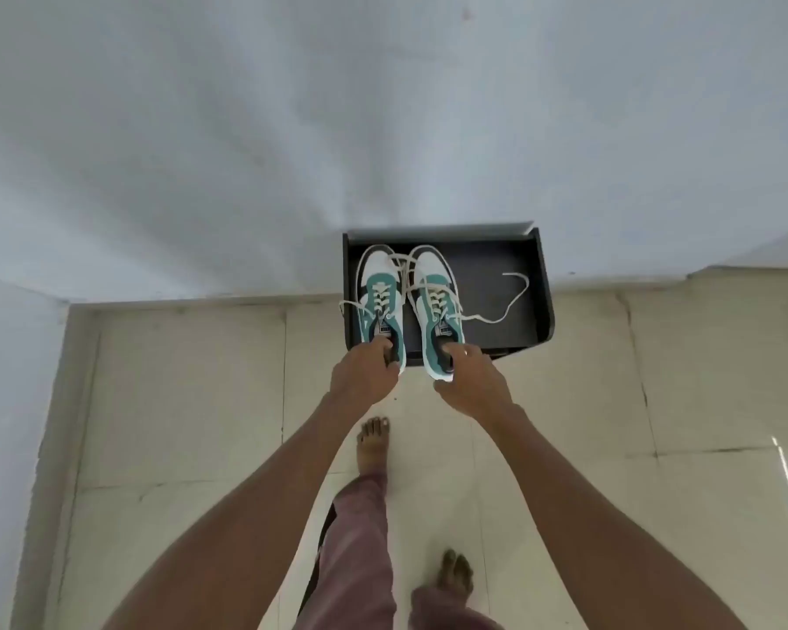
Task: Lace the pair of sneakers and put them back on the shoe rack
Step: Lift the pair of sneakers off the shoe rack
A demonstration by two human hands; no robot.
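Note:
Two teal, white and black sneakers point toes toward the wall over a black shoe rack (540, 284). My left hand (364, 372) grips the heel opening of the left sneaker (380, 300). The heel of the right sneaker (435, 302) is held by my right hand (469, 379). Both heels stick out past the rack's front edge. Cream laces run through the eyelets, their loose ends untied. One long lace end (512, 295) trails to the right across the rack's top.
The rack stands against a pale blue wall (246, 129). Beige floor tiles (178, 402) spread below. My bare feet (374, 443) and pink trouser legs are underneath my arms. A wall corner lies at the left.

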